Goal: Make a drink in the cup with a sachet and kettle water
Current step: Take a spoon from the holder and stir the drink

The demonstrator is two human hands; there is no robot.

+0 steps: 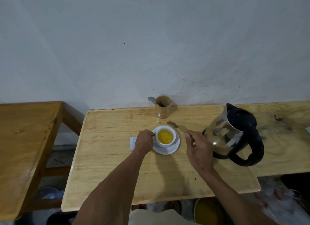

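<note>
Cup (pixel 165 137) on saucer (pixel 174 148), kettle (pixel 234 134) right.

cup (pixel 165 137): white, upright on saucer, yellow drink | kettle (pixel 232 134): right, upright

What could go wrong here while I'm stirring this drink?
The cup looks fairly full of yellow liquid, so stirring with the spoon could slop it onto the saucer. The left hand holds the handle; a nudge might slide the cup. The kettle stands close beside the right hand, so an elbow swing could bump it.

One head-worn view looks steeply down and forward over the wooden table (pixel 117 157) toward the wall (pixel 151 40).
</note>
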